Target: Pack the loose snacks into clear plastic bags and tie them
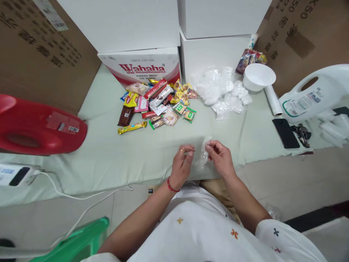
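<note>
My right hand (219, 154) pinches a small crumpled clear plastic bag (204, 153) between thumb and fingers, a little above the table's near edge. Just left of the bag is my left hand (184, 160), its fingers loosely bent and the thumb slightly apart, with nothing visible in them. Beyond both hands lies a heap of wrapped snacks (160, 96), with bars, biscuits and small packets in mixed colours. To the right of the snacks sits a pile of clear plastic bags (215, 87).
A red jug (40, 125) lies at the left, near a white power device (17, 175) with a cable. On the right are a white bowl (259, 77), a white detergent bottle (313, 94), a black phone (285, 133) and keys (302, 134). A Wahaha carton (141, 65) stands behind.
</note>
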Demonstrator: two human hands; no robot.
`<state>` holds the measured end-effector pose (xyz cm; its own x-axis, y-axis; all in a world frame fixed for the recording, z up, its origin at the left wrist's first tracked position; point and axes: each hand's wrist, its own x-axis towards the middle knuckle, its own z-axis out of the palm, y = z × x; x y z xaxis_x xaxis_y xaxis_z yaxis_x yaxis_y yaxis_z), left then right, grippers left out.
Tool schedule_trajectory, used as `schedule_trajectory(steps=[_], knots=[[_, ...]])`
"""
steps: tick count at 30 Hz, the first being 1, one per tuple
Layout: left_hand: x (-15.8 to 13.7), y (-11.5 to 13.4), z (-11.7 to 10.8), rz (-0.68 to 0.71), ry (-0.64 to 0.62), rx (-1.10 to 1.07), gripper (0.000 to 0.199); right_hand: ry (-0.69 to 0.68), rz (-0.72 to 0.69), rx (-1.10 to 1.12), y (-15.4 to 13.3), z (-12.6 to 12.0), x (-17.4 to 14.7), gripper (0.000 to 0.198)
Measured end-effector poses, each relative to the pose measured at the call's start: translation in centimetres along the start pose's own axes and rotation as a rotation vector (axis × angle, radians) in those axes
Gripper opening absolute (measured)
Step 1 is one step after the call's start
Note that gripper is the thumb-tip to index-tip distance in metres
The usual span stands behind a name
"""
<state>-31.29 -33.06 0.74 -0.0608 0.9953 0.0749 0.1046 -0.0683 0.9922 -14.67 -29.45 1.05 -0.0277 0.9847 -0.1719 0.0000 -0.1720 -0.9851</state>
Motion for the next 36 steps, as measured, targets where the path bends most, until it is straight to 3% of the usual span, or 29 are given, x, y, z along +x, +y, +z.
schedule_trajectory(steps=[4,7,11,16,21,26,32,34,36], knots=[[1.1,-0.3,1.4,-0.017,-0.012,0.07,0.028,-0.026,-0.032,-0.085,-0.1,-0.1,-0.6,0.031],[1.7,-0.5,1.5,-0.068,-0.003,0.005,0.028,0.03,-0.052,-0.126,-0.3,-0.7,-0.6,0.031],[2.3,-1.0,0.4,-0.227,0.042,-0.189,0.035,0.116,-0.025,-0.066,-0.3,-2.4,-0.2,0.031],[3.0,-1.3,-1.6,-0.315,0.168,-0.357,0.046,0.194,-0.023,0.015,0.2,-4.4,0.4,0.033],[3.2,-1.2,-3.1,-0.318,0.235,-0.482,0.047,0.222,-0.015,0.04,0.9,-6.0,0.4,0.032],[2.7,-1.2,-3.0,-0.278,0.261,-0.487,0.046,0.209,-0.064,-0.046,1.3,-7.2,0.0,0.04],[1.9,-1.1,-2.0,-0.243,0.138,-0.497,0.04,0.087,-0.17,-0.314,2.5,-5.1,2.8,0.092],[1.5,-1.0,-2.0,-0.228,0.081,-0.489,0.038,0.116,-0.185,-0.378,3.0,-3.8,4.7,0.092],[1.1,-1.0,-2.3,-0.216,0.03,-0.473,0.035,0.09,-0.221,-0.392,3.1,-2.7,6.6,0.078]])
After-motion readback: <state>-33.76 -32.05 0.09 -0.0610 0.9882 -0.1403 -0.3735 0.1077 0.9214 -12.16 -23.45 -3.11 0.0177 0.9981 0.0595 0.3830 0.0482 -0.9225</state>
